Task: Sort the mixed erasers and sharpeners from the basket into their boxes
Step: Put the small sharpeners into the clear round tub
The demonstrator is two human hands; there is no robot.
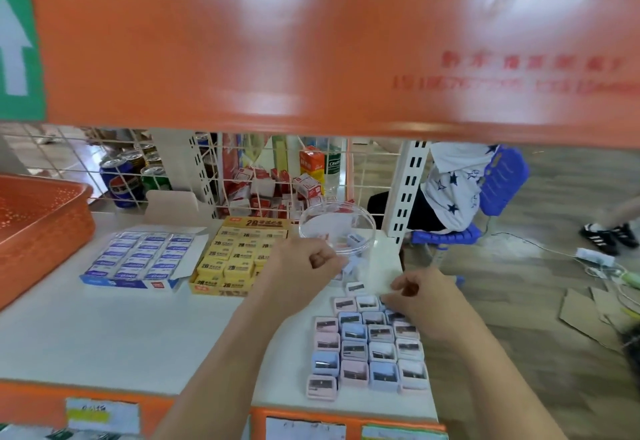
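Our left hand (311,259) is curled beside the clear jar (337,228), its hold unclear; our right hand (415,297) seems to pinch one of the sharpeners (367,346) rowed on the shelf (138,335). Next, seat it squarely.

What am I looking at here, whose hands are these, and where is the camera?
There is no machine. A person wears one camera on the head, looking forward and down, so the two bare arms are their own. On the white shelf lie a blue box of erasers, a yellow box of erasers, a clear round tub and, at the left edge, an orange basket. Small pastel sharpeners stand in rows near the front. The left hand is curled beside the tub; whether its grip holds anything is too blurred to tell. The right hand touches the top row of sharpeners.
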